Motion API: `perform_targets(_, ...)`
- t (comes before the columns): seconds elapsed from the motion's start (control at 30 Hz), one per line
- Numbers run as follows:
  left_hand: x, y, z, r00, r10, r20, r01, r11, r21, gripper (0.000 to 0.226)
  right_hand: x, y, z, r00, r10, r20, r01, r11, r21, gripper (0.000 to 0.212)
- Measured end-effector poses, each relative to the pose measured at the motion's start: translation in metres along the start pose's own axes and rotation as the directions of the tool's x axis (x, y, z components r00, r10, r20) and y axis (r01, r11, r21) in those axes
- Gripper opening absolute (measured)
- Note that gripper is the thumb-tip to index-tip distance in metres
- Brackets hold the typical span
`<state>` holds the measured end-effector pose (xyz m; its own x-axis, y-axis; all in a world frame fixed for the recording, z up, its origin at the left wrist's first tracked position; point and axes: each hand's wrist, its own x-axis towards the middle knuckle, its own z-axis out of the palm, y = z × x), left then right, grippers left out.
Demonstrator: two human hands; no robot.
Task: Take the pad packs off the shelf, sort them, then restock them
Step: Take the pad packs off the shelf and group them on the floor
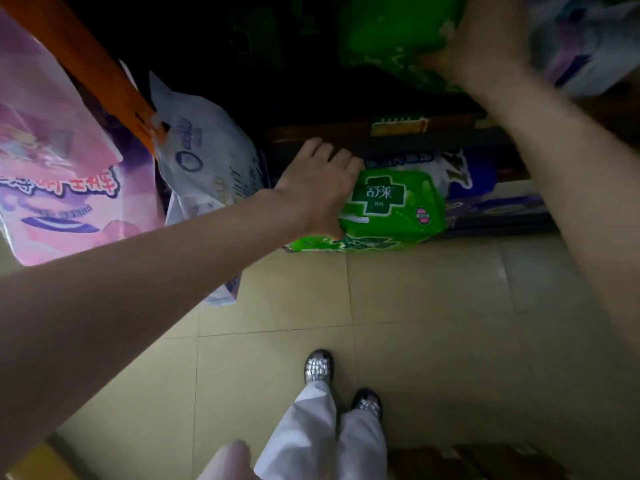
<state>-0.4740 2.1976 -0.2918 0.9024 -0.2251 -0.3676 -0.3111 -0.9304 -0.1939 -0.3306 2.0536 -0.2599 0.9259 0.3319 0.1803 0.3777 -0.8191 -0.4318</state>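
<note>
At centre frame, keep your left hand (pixel 320 188) clamped on the green pack (pixel 391 206) while your right hand (pixel 485 39), fingers hidden, steadies the upper green pack (pixel 388 36).

Bare arms, white trousers, shiny shoes

Loose white trousers (pixel 311 434) above silver woven shoes (pixel 319 366); no sleeves on either arm.

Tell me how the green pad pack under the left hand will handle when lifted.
The green pad pack looks soft and puffy, so it will probably squash slightly under the left hand. Its glossy film wrapper may be slippery. It seems light for its bulk, and its flat shape is unlikely to roll.
</note>
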Motion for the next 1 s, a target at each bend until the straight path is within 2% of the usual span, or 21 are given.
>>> perform_targets(0.07,-0.009,0.014,0.007,1.000,0.018,-0.012,-0.018,1.000,0.001,0.093,-0.038,0.004,-0.019,0.992,0.119,-0.037,-0.115,0.988,0.106,0.063)
perform_targets(0.13,-0.019,0.031,0.018,0.999,0.042,-0.009,-0.042,0.999,-0.004,0.090,-0.083,0.008,-0.033,0.993,0.107,-0.055,-0.101,0.990,0.101,0.081)
perform_targets(0.2,-0.028,0.048,0.036,0.997,0.078,0.009,-0.078,0.997,0.005,0.089,-0.117,0.023,-0.031,0.984,0.165,0.061,-0.168,0.985,0.047,0.092)
perform_targets(0.3,-0.034,0.075,0.079,0.993,0.118,0.025,-0.119,0.993,0.029,0.088,-0.169,0.060,-0.011,0.940,0.222,0.258,-0.231,0.973,0.005,0.094)
perform_targets(0.43,-0.018,0.121,0.163,0.982,0.154,0.106,-0.159,0.986,0.042,0.093,-0.231,0.129,0.065,0.835,0.367,0.410,-0.344,0.930,-0.132,0.089)
perform_targets(0.53,0.013,0.153,0.234,0.973,0.191,0.129,-0.201,0.977,0.073,0.095,-0.270,0.179,0.145,0.748,0.477,0.462,-0.433,0.878,-0.204,0.088)
perform_targets(0.63,0.050,0.179,0.309,0.962,0.208,0.175,-0.229,0.967,0.108,0.094,-0.301,0.228,0.229,0.702,0.528,0.478,-0.487,0.845,-0.220,0.085)
perform_targets(0.73,0.089,0.199,0.388,0.955,0.202,0.218,-0.232,0.965,0.119,0.096,-0.322,0.272,0.308,0.708,0.513,0.485,-0.430,0.858,-0.280,0.086)
perform_targets(0.87,0.130,0.213,0.479,0.959,0.152,0.240,-0.180,0.979,0.099,0.092,-0.330,0.318,0.400,0.775,0.434,0.460,-0.256,0.880,-0.399,0.088)
perform_targets(1.0,0.165,0.208,0.543,0.976,-0.012,0.218,0.017,1.000,-0.021,0.084,-0.326,0.359,0.464,0.801,0.378,0.465,-0.068,0.828,-0.556,0.090)
